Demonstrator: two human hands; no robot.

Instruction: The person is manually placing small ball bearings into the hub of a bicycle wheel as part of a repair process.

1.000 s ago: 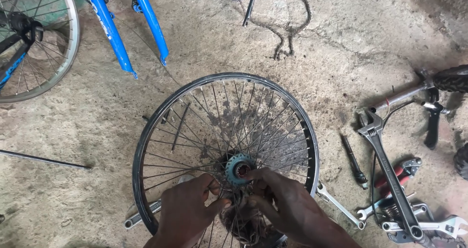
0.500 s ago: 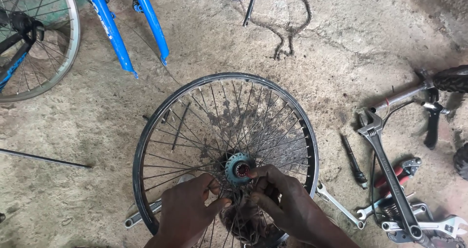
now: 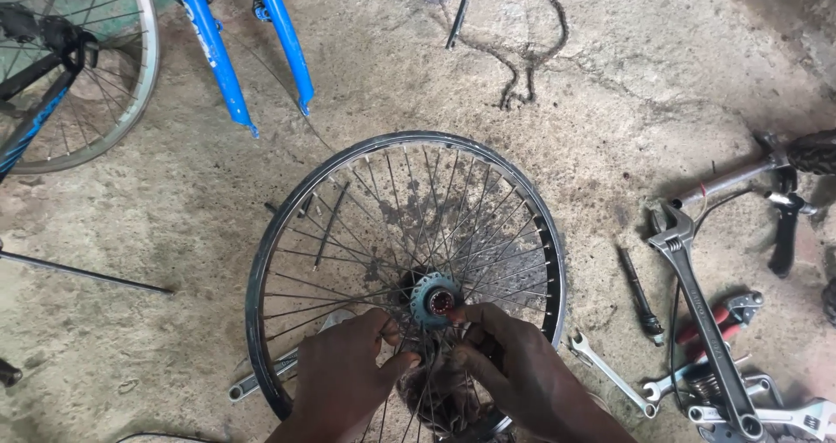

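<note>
Head view: I have both hands low on the spoked wheel (image 3: 287, 234), which lies flat on the concrete floor (image 3: 662, 86). My left hand (image 3: 344, 373) has its fingers curled in among the spokes, just left of the hub sprocket (image 3: 435, 300). My right hand (image 3: 514, 369) has its fingertips bent against the sprocket's lower edge; whether they pinch anything I cannot tell. Past my right fingers lie a small spanner (image 3: 610, 373) and an adjustable wrench (image 3: 701, 317).
</note>
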